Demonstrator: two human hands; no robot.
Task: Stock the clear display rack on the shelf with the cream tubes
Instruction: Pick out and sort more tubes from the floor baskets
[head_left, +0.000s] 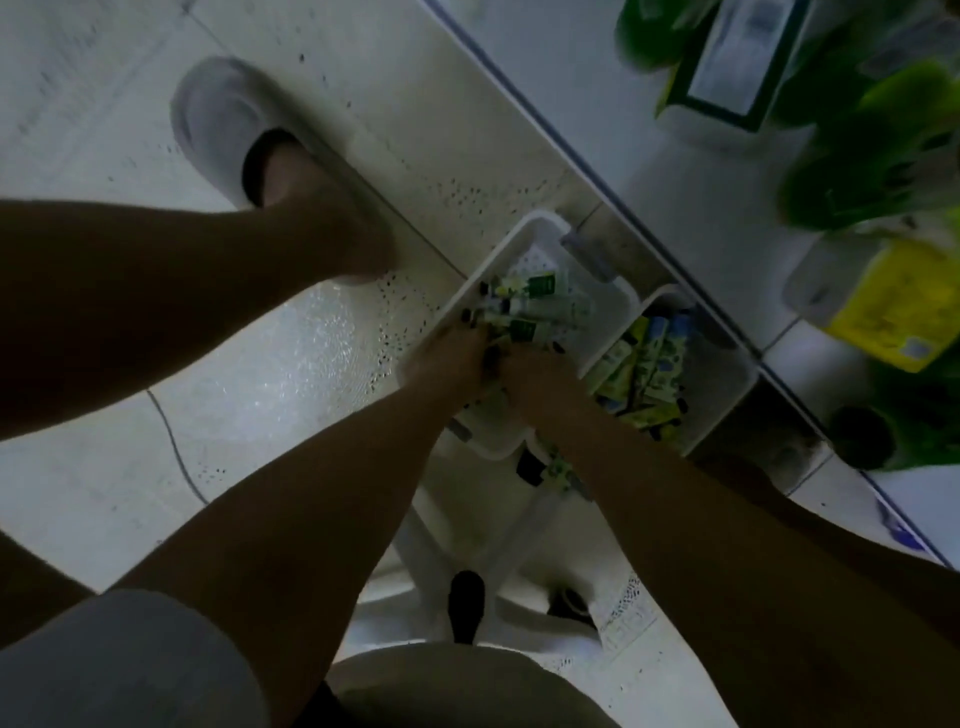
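A white plastic basket (540, 228) sits on the floor and holds several white-and-green cream tubes (540, 299). Both my hands reach down into it. My left hand (452, 358) rests at the basket's near-left rim with its fingers closed over tubes. Right beside it, touching, my right hand (535, 371) grips into the same pile. A second white basket (727, 384) to the right holds yellow-green boxed tubes (644, 364). The clear display rack is not visible as such; the shelf (649, 130) runs along the upper right.
My leg and a grey slipper (223, 114) stand on the white tiled floor at upper left. A white stool (519, 545) stands below the baskets. On the shelf are green packages (883, 156) and a yellow pack (898, 306).
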